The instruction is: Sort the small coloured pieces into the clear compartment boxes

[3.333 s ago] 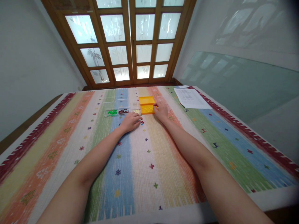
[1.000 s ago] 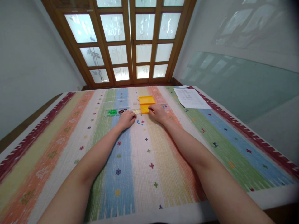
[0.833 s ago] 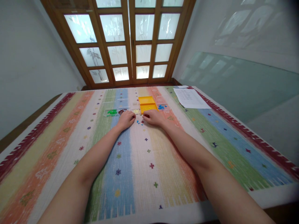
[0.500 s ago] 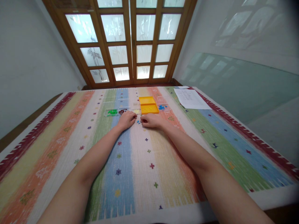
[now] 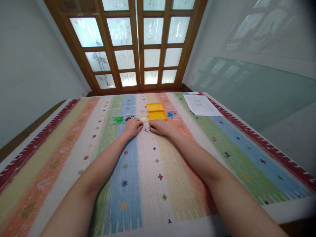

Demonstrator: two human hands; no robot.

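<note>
Both my arms reach far across a striped cloth (image 5: pixel 148 171). My left hand (image 5: pixel 133 126) rests knuckles up, fingers curled, just in front of small clear trays holding green pieces (image 5: pixel 118 119), dark red pieces (image 5: pixel 129 118) and pale yellow pieces (image 5: pixel 144 118). My right hand (image 5: pixel 158 126) lies close beside it, fingers bent down onto the cloth near a few loose blue pieces (image 5: pixel 146 130). An open yellow box (image 5: pixel 156 112) stands right behind my right hand, with a clear tray of blue pieces (image 5: pixel 171 114) on its right. What the fingers pinch is too small to see.
A printed sheet of paper (image 5: pixel 201 104) lies at the far right of the cloth. Wooden glazed doors (image 5: pixel 138 46) stand behind the table. A glass panel (image 5: pixel 259 89) leans along the right wall.
My right hand left the yellow box and the blue tray, moving left and toward me to the loose blue pieces. My left hand drew back slightly and has stayed put since.
</note>
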